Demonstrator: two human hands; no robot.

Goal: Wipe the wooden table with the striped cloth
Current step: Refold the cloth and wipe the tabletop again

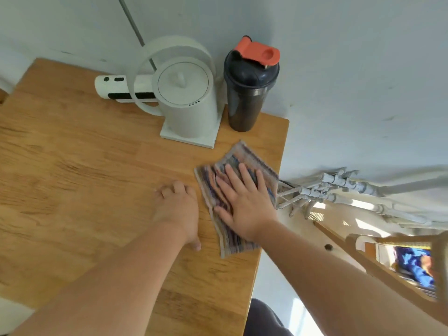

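The striped cloth (pixel 243 154) lies folded at the centre right of the frame, near the right edge of the wooden surface (pixel 72 166), just below the white kettle (pixel 186 100) and the dark bottle (pixel 247 93). The right hand (pixel 242 202) presses flat on it, fingers (pixel 232 175) straight and slightly spread. The left hand (pixel 178 209) rests on bare wood just beside the cloth, fingers loosely curled, holding nothing. I judge the wiping is under way at this corner, and the wide left part probably remains to be done.
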